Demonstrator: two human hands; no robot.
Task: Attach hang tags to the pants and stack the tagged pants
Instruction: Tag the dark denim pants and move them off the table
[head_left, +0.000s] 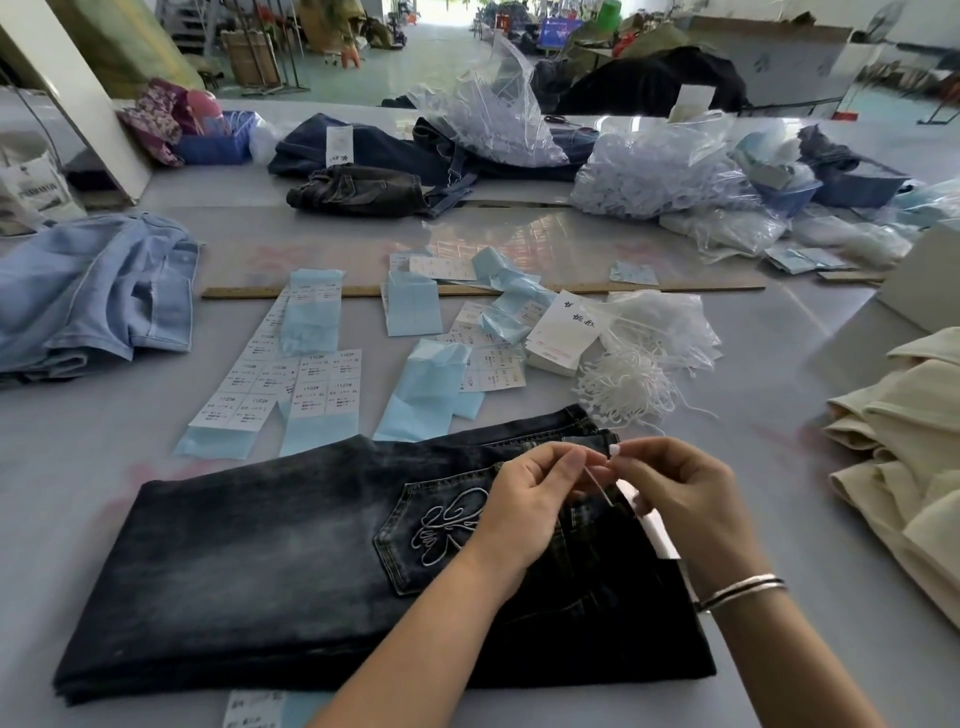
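A pair of dark washed jeans (291, 561) lies folded flat on the near part of the grey table (779, 415), waistband to the right, an embroidered back pocket (431, 530) facing up. Over the waistband both hands work close together: the left hand (524, 509) pinches one end of a thin white tag string (597, 480) between thumb and fingers, and the right hand (685, 493) pinches the other end — a white hang tag (657, 530) shows beneath the right palm, partly hidden. A silver bangle (743, 590) circles the right wrist. Just beyond the jeans lie strips of size stickers on pale blue backing (296, 384), a stack of white hang tags (561, 332) and a loose heap of white strings (639, 374). A wooden ruler (675, 286) stretches across the table behind them. Light blue jeans (98, 296) sit at the left, cream pants (904, 447) are piled at the right edge, and further back are more dark jeans (363, 187) and clear plastic bags (660, 171) — their contents too small to tell.
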